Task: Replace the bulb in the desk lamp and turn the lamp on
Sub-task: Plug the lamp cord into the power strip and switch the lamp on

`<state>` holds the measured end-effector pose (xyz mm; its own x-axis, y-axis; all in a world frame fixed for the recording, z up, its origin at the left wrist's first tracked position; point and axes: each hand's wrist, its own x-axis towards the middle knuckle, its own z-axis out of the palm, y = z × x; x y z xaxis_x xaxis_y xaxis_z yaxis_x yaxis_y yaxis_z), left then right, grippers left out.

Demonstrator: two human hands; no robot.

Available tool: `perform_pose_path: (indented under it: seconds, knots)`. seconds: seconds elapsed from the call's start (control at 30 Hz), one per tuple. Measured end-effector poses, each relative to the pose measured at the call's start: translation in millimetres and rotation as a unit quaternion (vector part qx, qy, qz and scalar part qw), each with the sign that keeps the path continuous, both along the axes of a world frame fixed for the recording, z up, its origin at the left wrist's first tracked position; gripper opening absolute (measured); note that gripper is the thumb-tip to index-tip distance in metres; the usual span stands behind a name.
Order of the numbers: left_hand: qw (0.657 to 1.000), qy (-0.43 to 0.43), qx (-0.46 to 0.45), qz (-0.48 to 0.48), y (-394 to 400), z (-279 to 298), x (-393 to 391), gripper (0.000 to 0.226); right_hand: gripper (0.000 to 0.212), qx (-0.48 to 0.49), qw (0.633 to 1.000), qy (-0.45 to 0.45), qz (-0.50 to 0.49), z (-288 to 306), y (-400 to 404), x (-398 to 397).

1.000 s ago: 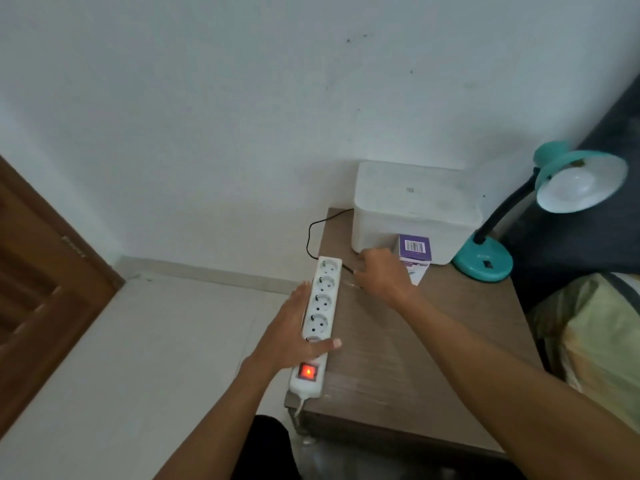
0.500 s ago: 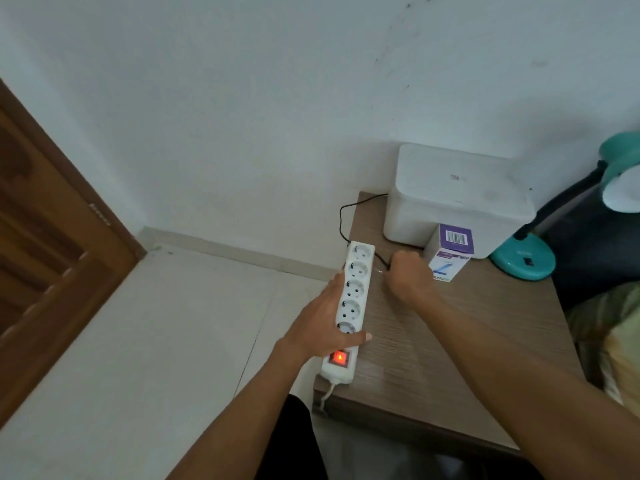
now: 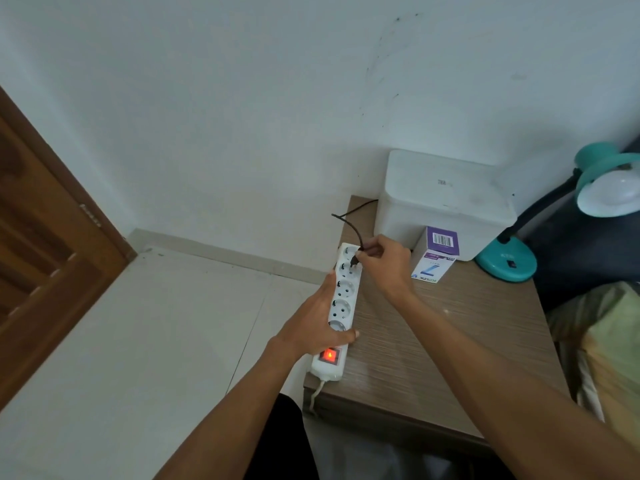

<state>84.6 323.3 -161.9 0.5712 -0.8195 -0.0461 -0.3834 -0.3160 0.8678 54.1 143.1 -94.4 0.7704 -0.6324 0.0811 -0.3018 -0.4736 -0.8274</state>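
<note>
Pinching the black plug (image 3: 355,259) between curled fingers (image 3: 372,251), the right hand (image 3: 384,263) holds it just over the strip (image 3: 341,299), at the second socket from its far end. The left hand (image 3: 317,325) grips the strip near its lit red switch (image 3: 329,355), thumb across the top. With the strip live, a tilted plug could miss the holes or a fingertip could slip onto the pins. The cord (image 3: 349,220) might snag. Well right of the strip stands the lamp (image 3: 512,258), bulb (image 3: 620,190) fitted.

Table's left edge: power strip (image 3: 343,306) lies before you.
Back: box (image 3: 440,206), carton (image 3: 434,259) in front.
Right: lamp (image 3: 505,261).
</note>
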Motion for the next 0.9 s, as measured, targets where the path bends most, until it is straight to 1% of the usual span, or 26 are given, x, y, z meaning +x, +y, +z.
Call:
perform_pose_path:
  seconds: [0.13, 0.33, 0.53, 0.7, 0.9]
  knots:
    - [1.000, 0.006, -0.002, 0.003, 0, -2, 0, 0.112, 0.011, -0.033, 0.999, 0.014, 0.037, -7, 10, -5]
    - [1.000, 0.003, -0.008, 0.005, 1, -4, 1, 0.116, 0.009, -0.038, 0.999, 0.007, 0.036, -15, 16, -9]
    - [1.000, -0.003, -0.014, 0.005, 1, -4, 1, 0.117, 0.005, -0.098, 0.994, 0.017, 0.046, -21, 19, -9]
    - [1.000, -0.001, -0.015, 0.005, 1, -6, 2, 0.116, 0.005, -0.126, 0.991, 0.020, 0.035, -28, 19, -8]
    - [1.000, -0.007, -0.008, 0.006, 0, -10, 3, 0.114, 0.005, -0.146, 0.987, 0.051, 0.036, -32, 19, -5]
